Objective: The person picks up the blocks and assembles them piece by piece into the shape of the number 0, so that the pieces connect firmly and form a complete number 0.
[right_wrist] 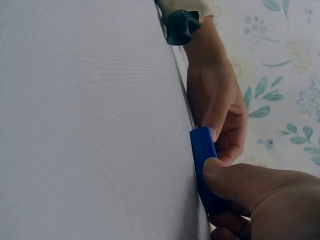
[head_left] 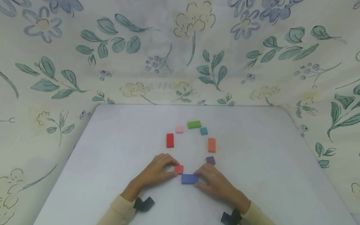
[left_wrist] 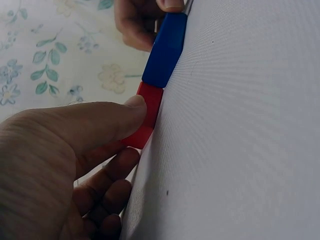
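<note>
Between thumb and fingertips my left hand (head_left: 158, 169) pinches a small red block (head_left: 179, 169) lying on the white table. Just right of it and slightly nearer lies a blue rectangular block (head_left: 189, 179), its right end pinched by my right hand (head_left: 215, 181). In the left wrist view the red block (left_wrist: 150, 107) stands right at the end of the blue block (left_wrist: 165, 50). The right wrist view has my thumb on the blue block (right_wrist: 205, 170), with the red block hidden there. A purple block (head_left: 210, 160) lies just beyond my right hand.
Farther back, a red rectangular block (head_left: 170, 140), a pink block (head_left: 179, 129), a green block (head_left: 194, 124), a teal block (head_left: 203, 131) and an orange block (head_left: 212, 145) form an arc on the white table (head_left: 112, 131). Floral cloth (head_left: 168, 78) hangs behind the table.
</note>
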Tool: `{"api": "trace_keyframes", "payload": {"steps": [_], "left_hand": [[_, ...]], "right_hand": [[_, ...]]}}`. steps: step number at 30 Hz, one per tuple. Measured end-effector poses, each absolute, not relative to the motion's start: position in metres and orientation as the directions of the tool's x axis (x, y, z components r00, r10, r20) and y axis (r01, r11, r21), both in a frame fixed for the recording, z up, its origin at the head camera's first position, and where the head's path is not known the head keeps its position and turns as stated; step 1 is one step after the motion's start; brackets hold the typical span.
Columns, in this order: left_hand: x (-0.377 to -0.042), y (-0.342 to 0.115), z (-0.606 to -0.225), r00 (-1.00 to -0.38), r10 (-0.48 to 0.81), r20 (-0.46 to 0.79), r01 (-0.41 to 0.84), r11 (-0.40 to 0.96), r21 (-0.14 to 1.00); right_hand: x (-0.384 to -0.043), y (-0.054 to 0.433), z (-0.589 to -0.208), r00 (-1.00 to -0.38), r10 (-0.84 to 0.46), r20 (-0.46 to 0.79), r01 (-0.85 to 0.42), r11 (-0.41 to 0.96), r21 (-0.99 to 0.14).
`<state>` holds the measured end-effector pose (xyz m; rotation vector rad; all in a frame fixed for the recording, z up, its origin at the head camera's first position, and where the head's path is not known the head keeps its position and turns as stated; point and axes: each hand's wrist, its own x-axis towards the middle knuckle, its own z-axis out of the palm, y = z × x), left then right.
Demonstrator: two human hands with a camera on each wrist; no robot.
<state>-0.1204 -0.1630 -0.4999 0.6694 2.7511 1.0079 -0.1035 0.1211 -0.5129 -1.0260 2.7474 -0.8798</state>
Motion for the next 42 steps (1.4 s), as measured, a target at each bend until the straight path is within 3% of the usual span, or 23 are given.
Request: {"api": "trace_keyframes", "payload": {"steps": [42], "left_hand": [[-0.1214,-0.1646,-0.5021,-0.865,0.495,0.081,0.431,0.651,0.625]], "right_hand": [[-0.1037,0.1209,-0.5134,-0.763,-0.624,0.166,-0.599,0.588,-0.543]]}}
